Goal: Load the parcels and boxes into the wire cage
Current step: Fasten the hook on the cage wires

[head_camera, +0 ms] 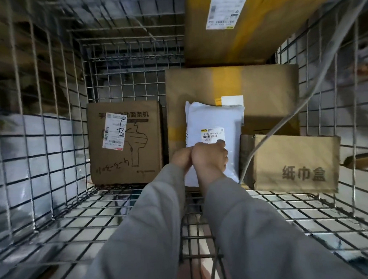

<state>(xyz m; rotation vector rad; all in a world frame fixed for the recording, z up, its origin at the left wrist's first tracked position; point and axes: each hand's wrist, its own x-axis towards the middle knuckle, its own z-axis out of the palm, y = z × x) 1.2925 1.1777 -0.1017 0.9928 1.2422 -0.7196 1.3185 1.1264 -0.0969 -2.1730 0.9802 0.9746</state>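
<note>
Both hands clamped on the near end of the white parcel: left hand curled at its lower left corner, right hand wrapped over the bottom edge beside it, the two touching. Parcel standing tilted inside the wire cage, leaning against the large brown box, wedged between the printed box on the left and the tissue box on the right.

Likely light and soft, a poly mailer with some give; film probably slick, so best taken by the edges or corners with a full pinch, not flat-palmed. Cartons probably stiff, better held under the bottom edges.

Count: one white parcel, though a second white layer behind its top edge cannot be told apart; four cardboard boxes in view, including the taped box stacked at the back right. One grey cable hanging across the right side, a possible snag.
</note>
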